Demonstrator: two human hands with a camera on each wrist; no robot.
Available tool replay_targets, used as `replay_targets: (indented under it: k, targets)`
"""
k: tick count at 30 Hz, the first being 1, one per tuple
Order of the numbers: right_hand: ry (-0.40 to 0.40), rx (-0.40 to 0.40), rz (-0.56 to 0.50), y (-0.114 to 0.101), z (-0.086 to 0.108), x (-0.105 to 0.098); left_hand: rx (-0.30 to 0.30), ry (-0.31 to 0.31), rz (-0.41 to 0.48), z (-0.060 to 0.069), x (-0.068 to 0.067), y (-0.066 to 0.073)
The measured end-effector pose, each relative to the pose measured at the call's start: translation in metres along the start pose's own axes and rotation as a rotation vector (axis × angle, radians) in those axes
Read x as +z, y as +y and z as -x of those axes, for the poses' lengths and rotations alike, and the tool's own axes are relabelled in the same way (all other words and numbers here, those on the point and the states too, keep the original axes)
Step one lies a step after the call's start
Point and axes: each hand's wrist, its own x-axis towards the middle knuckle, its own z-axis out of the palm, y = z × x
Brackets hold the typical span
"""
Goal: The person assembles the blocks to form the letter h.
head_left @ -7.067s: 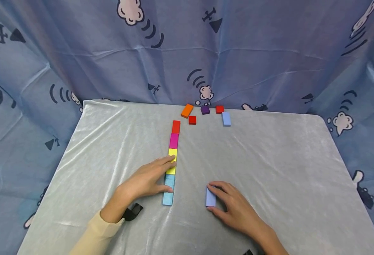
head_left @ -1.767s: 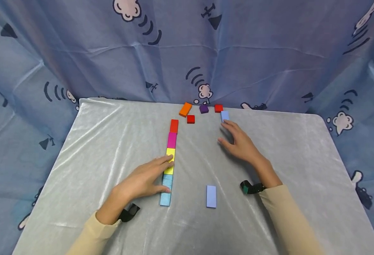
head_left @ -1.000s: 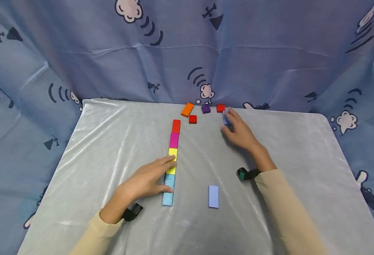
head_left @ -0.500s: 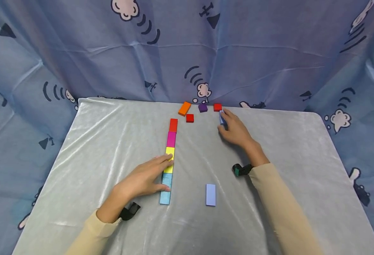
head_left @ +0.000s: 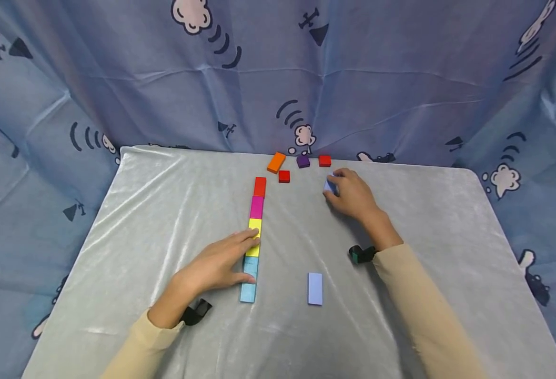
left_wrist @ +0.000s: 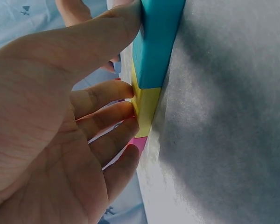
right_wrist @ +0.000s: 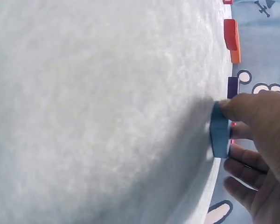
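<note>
A row of flat blocks runs up the cloth in the head view: red (head_left: 260, 187), magenta (head_left: 256, 207), yellow (head_left: 255, 223) and cyan (head_left: 248, 292) nearest. My left hand (head_left: 216, 263) lies against this row, fingertips on the yellow part and thumb on the cyan part. In the left wrist view its fingers (left_wrist: 105, 98) look loosely extended. Toward the far edge, my right hand (head_left: 355, 196) pinches a light blue block (head_left: 330, 185), also seen between thumb and fingers in the right wrist view (right_wrist: 219, 130). Another light blue block (head_left: 315, 289) lies alone nearer the person.
Along the back of the pale cloth-covered table (head_left: 429, 221) are an orange block (head_left: 276, 162), a purple block (head_left: 303, 161) and two small red blocks, one left (head_left: 284, 176) and one right (head_left: 324, 160). A patterned curtain (head_left: 377, 105) hangs behind.
My right hand has left the nearer light blue block and reached to the far one. It now pinches that block and has drawn it slightly toward the person. The left hand stays put.
</note>
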Motion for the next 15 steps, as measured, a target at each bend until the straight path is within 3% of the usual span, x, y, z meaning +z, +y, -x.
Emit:
replay_targets:
  k: [6,15]
  targets:
    - [-0.064,-0.027,0.001,-0.0016,0.0037,0.0005,0.003,0.002,0.0,0.0022,0.0016,-0.0006]
    - [-0.051,-0.02,-0.027,-0.0012,0.0053,-0.0031,0.006,0.007,-0.004,-0.0013,-0.0003,0.0001]
